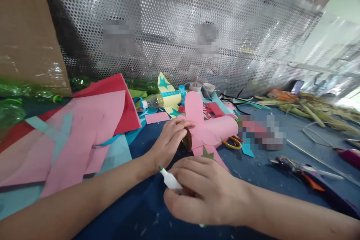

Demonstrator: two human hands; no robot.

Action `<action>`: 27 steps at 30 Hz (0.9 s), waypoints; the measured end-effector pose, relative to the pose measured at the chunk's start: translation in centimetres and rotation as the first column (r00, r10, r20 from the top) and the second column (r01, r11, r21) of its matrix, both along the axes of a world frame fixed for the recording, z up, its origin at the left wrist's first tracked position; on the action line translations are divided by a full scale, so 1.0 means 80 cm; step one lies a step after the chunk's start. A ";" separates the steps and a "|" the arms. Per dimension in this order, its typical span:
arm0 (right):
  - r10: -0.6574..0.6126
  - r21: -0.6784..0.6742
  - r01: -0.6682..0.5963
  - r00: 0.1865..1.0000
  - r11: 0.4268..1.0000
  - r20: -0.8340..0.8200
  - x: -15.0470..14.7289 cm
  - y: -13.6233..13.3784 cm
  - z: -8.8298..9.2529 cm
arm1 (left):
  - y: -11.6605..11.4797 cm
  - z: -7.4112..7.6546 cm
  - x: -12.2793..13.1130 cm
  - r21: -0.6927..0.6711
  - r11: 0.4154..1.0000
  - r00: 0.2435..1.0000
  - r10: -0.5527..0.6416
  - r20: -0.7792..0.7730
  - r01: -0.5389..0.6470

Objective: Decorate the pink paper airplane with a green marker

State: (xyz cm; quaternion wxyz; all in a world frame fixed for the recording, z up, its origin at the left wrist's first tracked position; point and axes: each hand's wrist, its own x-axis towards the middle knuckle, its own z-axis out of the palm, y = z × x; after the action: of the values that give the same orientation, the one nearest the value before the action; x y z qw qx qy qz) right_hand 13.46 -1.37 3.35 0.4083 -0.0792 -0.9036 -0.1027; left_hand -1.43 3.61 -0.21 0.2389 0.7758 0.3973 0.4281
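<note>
A pink paper airplane model (221, 129), with a rolled body and wide flat wings, lies at mid-table. My left hand (170, 140) grips it at its near left end, fingers over the pink paper beside a dark round opening (187, 140). In my right hand (208, 191) is a white marker (172, 180), closed between thumb and fingers, its uncapped green tip pointing up and left. Just beyond my right knuckles, a dark green star (208, 152) sits on the lower pink wing, partly hidden by the hand.
Pink, red and light blue paper sheets (81, 131) spread over the left side. A yellow paper-wrapped bottle plane (170, 98) stands behind. Yellow-handled scissors (233, 143) lie beside the pink model. To the right are a purple-handled tool (312, 178) and dried leaves (312, 108). Perforated metal sheeting (174, 18) rises behind.
</note>
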 end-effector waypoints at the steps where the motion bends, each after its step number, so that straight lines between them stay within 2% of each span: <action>1: -0.004 0.023 0.005 0.999 1.000 -0.045 -0.007 0.000 -0.007 | 0.000 0.000 0.000 0.019 1.000 1.000 -0.009 0.005 0.009; 6: 0.057 0.078 -0.056 0.998 0.995 -0.017 -0.027 0.009 -0.024 | 0.005 -0.007 -0.002 0.041 0.999 1.000 -0.004 0.010 0.004; 13: 0.140 0.224 -0.155 0.987 0.962 0.083 -0.028 0.019 -0.017 | 0.004 -0.006 0.000 0.039 0.999 1.000 0.025 0.017 -0.026; 16: 0.125 0.210 -0.142 0.988 0.967 0.094 -0.023 0.016 -0.015 | 0.001 -0.001 0.001 -0.006 1.000 1.000 0.012 0.010 -0.012; 19: 0.100 0.103 -0.112 0.988 0.988 0.115 -0.010 0.003 -0.014 | -0.001 0.002 0.002 -0.070 0.997 0.999 0.022 0.030 -0.020; 22: 0.135 -0.030 -0.132 0.979 0.991 0.154 0.008 -0.017 -0.011 | -0.002 0.004 0.002 -0.113 0.993 0.998 0.045 0.048 -0.039; 25: 0.224 -0.280 -0.166 0.956 0.945 0.190 0.024 -0.035 -0.007 | -0.003 0.006 0.002 -0.133 0.990 0.998 0.048 0.045 -0.042; 27: 0.273 -0.392 -0.170 0.935 0.904 0.225 0.032 -0.043 -0.005 | -0.003 0.007 0.002 -0.140 0.989 0.998 0.049 0.044 -0.043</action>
State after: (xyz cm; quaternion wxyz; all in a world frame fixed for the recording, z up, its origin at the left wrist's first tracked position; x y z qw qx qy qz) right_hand 16.03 -4.80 2.95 0.2662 -0.0348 -0.9575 0.1051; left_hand -1.26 3.33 0.34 0.2918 0.7375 0.4382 0.4230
